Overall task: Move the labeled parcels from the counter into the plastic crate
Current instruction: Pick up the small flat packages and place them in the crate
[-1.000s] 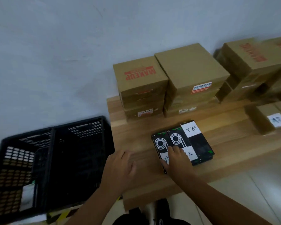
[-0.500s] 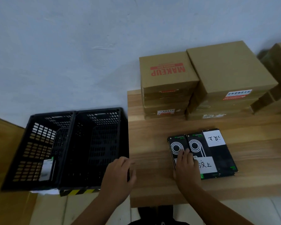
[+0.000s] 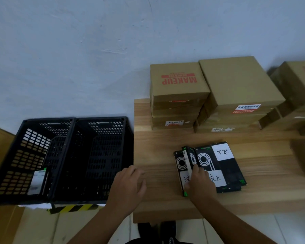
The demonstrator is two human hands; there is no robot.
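Several flat black parcels [image 3: 205, 160] with white handwritten labels lie side by side on the wooden counter [image 3: 157, 143]. My right hand [image 3: 200, 185] rests on the left ones; its fingers and thumb grip a black parcel [image 3: 186, 154] whose edge is tilted up from the row. My left hand [image 3: 128, 189] lies flat on the counter's left edge, fingers loosely apart, holding nothing. A black plastic crate [image 3: 99, 119] stands just left of the counter and lower, its inside dark and seemingly bare.
A second black crate [image 3: 42, 120] adjoins the first on the left, with a white tag [image 3: 36, 182] on its wall. Stacked brown cartons [image 3: 178, 81] fill the counter's back by the wall; more cartons [image 3: 299, 85] sit at the right. Yellow-black tape [image 3: 72, 207] marks the floor.
The view has swung left and closer. My right hand's fingers have closed over a left parcel and tipped its edge up. My left hand has stayed on the counter's edge.
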